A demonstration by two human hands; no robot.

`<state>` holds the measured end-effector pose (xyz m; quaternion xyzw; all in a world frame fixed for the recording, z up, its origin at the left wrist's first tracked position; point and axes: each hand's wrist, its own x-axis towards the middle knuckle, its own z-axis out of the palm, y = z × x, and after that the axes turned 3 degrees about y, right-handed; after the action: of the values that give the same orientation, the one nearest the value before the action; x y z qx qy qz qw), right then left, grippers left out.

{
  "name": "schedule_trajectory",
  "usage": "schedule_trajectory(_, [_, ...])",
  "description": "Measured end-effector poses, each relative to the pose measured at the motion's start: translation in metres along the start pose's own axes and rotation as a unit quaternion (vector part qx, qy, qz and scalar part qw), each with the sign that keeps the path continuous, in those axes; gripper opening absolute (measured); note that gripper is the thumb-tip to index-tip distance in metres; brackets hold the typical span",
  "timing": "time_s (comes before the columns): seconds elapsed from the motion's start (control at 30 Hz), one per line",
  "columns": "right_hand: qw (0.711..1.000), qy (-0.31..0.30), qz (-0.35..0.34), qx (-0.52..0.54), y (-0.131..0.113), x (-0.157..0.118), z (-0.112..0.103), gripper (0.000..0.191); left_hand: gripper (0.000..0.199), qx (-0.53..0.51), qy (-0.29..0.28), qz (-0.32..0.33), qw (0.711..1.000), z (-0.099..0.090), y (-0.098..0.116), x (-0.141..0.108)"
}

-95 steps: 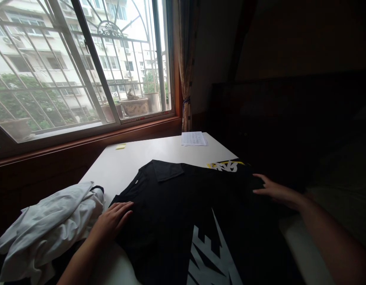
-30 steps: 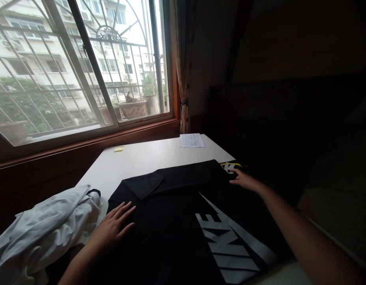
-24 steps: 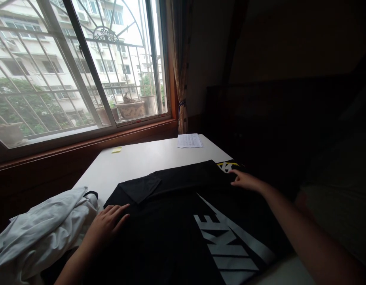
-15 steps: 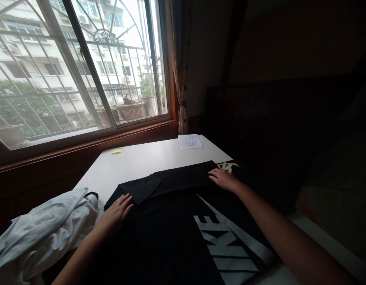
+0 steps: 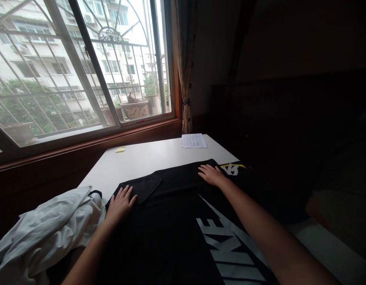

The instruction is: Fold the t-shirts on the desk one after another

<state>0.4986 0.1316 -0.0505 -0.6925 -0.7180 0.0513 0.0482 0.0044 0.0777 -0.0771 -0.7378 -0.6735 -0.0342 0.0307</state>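
A black T-shirt [image 5: 159, 229] with large grey lettering and a swoosh is spread over the near part of the white table. My left hand [image 5: 121, 202] lies flat with fingers spread on its left side, beside a folded-over sleeve [image 5: 145, 188]. Near the shirt's far edge my right hand [image 5: 211, 174] rests palm down, fingers stretched out. Just right of that hand a white print and a yellow stripe show on the cloth. The shirt's near end runs out of view, and my right forearm covers part of the lettering.
Crumpled white clothing [image 5: 61, 221] lies left of the shirt. Printed sheets [image 5: 194, 141] and a yellow sticky note [image 5: 120, 149] sit toward the far side of the white table [image 5: 153, 156]. A barred window [image 5: 82, 79] and a tied curtain [image 5: 186, 79] stand behind it.
My right hand has slid left along the shirt's far part. My left hand has moved slightly up, its fingers now more spread on the cloth. The view has shifted a little.
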Motion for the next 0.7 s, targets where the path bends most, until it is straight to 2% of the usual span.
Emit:
schedule_trajectory(0.2, [1.000, -0.004, -0.009, -0.005, -0.010, 0.022, 0.005, 0.058, 0.069, -0.015, 0.017, -0.012, 1.000, -0.003, -0.002, 0.001])
schedule_trajectory(0.4, [1.000, 0.001, -0.012, -0.007, -0.008, 0.030, 0.007, 0.059, 0.070, -0.014, 0.012, -0.019, 1.000, -0.005, -0.001, 0.009])
schedule_trajectory(0.57, [1.000, 0.021, -0.013, -0.011, -0.008, 0.028, 0.008, 0.058, 0.069, -0.011, 0.016, -0.013, 1.000, -0.002, -0.002, 0.011])
schedule_trajectory(0.7, [0.998, 0.058, -0.020, -0.014, -0.006, 0.011, 0.005, 0.057, 0.066, -0.046, 0.042, 0.006, 0.998, -0.001, -0.008, 0.012])
